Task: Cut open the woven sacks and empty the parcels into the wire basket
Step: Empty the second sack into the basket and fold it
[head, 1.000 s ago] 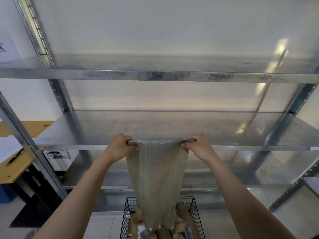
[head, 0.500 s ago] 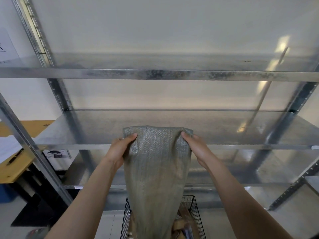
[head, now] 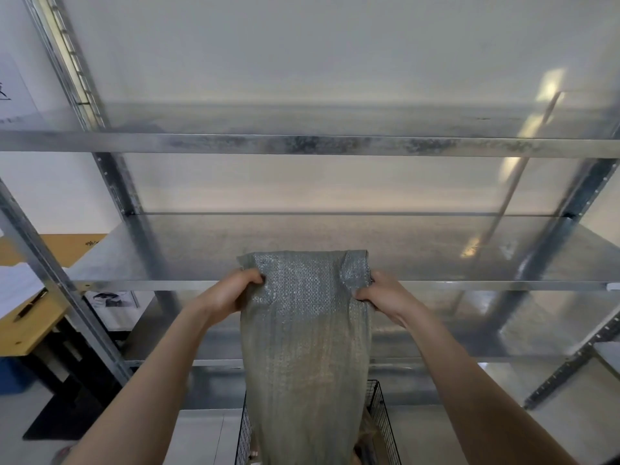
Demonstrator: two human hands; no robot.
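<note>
Both clenched on the woven sack (head: 305, 347), my left hand (head: 231, 293) and right hand (head: 382, 293) should shake it above the wire basket (head: 384, 424) at six o'clock.

Woven sack (head: 305, 330): grey-green, hangs from frame centre toward 6 o'clock, top edge level.
Left hand (head: 231, 293): fingers curled round the sack's 9 o'clock edge, just below the top corner.
Right hand (head: 382, 295): grips the 3 o'clock edge at matching height.
Wire basket (head: 382, 417): black mesh, at 6 o'clock, directly beneath the sack; walls visible on both sides.
Parcels (head: 369, 437): brown shapes at 5 o'clock inside the basket; detail unclear.
Shelving rack (head: 302, 146): galvanised steel, behind the sack, spanning 9 to 3 o'clock.
Counter (head: 30, 327): wooden, at 8 o'clock, carrying a pen (head: 32, 305).
</note>
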